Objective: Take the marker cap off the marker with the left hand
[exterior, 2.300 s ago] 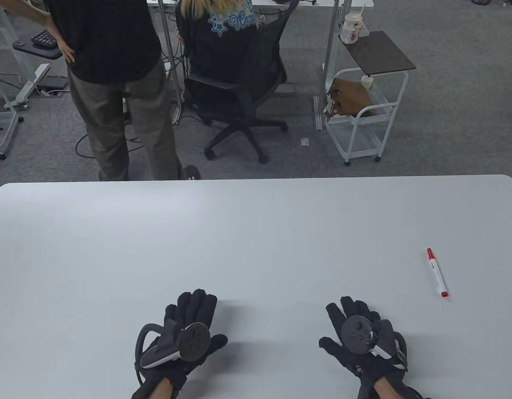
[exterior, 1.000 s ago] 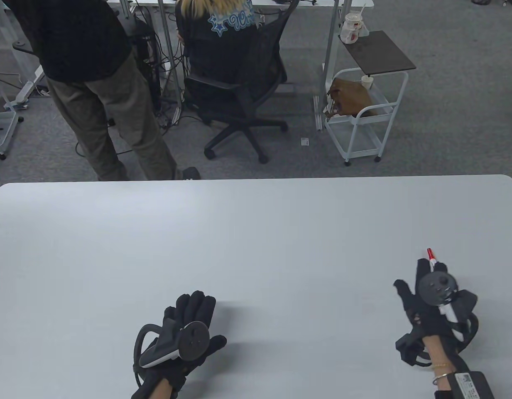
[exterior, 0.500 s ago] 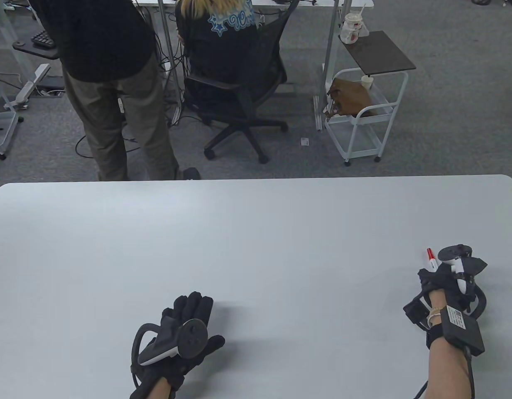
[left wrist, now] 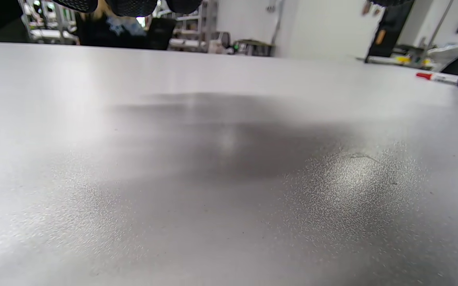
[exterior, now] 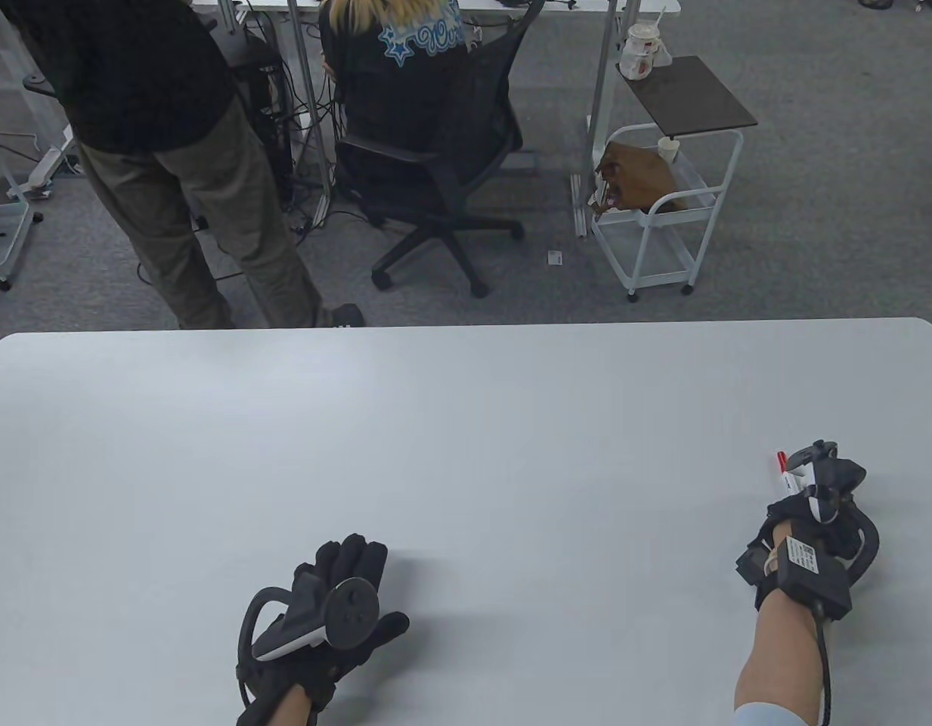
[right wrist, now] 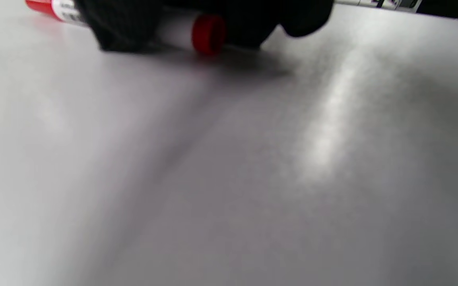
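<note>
A white marker (exterior: 784,473) with a red cap (exterior: 778,458) lies on the white table (exterior: 466,423) at the right, cap pointing away from me. My right hand (exterior: 802,503) is turned on its side over it. In the right wrist view its fingers (right wrist: 121,24) wrap the marker's body (right wrist: 173,29), with the red tail end (right wrist: 208,33) and the cap (right wrist: 40,4) sticking out. The marker seems to rest on the table. My left hand (exterior: 345,578) lies flat and empty on the table near the front, far left of the marker. The left wrist view shows the marker (left wrist: 437,77) far off.
Beyond the table's far edge a person (exterior: 156,151) stands at the left, another sits in a black office chair (exterior: 435,151), and a white cart (exterior: 662,204) stands at the right. Nothing else lies on the table.
My right hand moved from the front of the table out to the marker, turned on its side and closed its fingers around the body. My left hand stayed put.
</note>
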A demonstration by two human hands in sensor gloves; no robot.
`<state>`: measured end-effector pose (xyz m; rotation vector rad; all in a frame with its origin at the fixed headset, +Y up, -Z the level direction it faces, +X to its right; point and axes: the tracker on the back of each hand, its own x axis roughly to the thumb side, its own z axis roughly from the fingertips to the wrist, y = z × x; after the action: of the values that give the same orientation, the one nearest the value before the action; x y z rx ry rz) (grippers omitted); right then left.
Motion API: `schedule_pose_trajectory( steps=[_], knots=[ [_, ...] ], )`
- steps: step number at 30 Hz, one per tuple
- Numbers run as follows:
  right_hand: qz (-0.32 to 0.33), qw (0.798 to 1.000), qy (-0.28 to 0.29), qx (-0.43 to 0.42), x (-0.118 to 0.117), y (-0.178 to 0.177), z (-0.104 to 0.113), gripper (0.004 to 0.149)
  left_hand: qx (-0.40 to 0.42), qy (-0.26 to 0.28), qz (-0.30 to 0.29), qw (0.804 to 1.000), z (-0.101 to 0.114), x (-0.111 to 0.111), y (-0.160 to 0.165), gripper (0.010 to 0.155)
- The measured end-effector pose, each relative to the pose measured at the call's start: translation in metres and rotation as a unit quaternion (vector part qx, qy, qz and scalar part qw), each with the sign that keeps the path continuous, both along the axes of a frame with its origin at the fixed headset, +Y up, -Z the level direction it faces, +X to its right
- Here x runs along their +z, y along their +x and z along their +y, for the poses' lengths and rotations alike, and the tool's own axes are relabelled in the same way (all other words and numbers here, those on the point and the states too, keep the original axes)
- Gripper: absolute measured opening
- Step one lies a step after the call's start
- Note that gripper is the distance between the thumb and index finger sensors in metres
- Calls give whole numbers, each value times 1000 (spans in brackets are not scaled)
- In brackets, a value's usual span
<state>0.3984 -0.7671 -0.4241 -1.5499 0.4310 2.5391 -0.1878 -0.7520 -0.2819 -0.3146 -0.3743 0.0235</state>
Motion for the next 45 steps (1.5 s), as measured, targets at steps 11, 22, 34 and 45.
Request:
schedule_pose_trajectory(
  steps=[11,22,34,45],
  knots=[
    [164,978,92,-89,19,-37,44,48,-7,-2,-24,1000,-1,3,12,93],
    [561,806,188,5,119,-207,88,49,3,33,-57,998,3,10,27,92],
    [715,667,209,27,166,-297,38,48,22,124,-89,988,7,18,38,82],
    [743,621,245,39,179,-308,38,48,41,206,-145,967,12,30,61,56]
  ],
)
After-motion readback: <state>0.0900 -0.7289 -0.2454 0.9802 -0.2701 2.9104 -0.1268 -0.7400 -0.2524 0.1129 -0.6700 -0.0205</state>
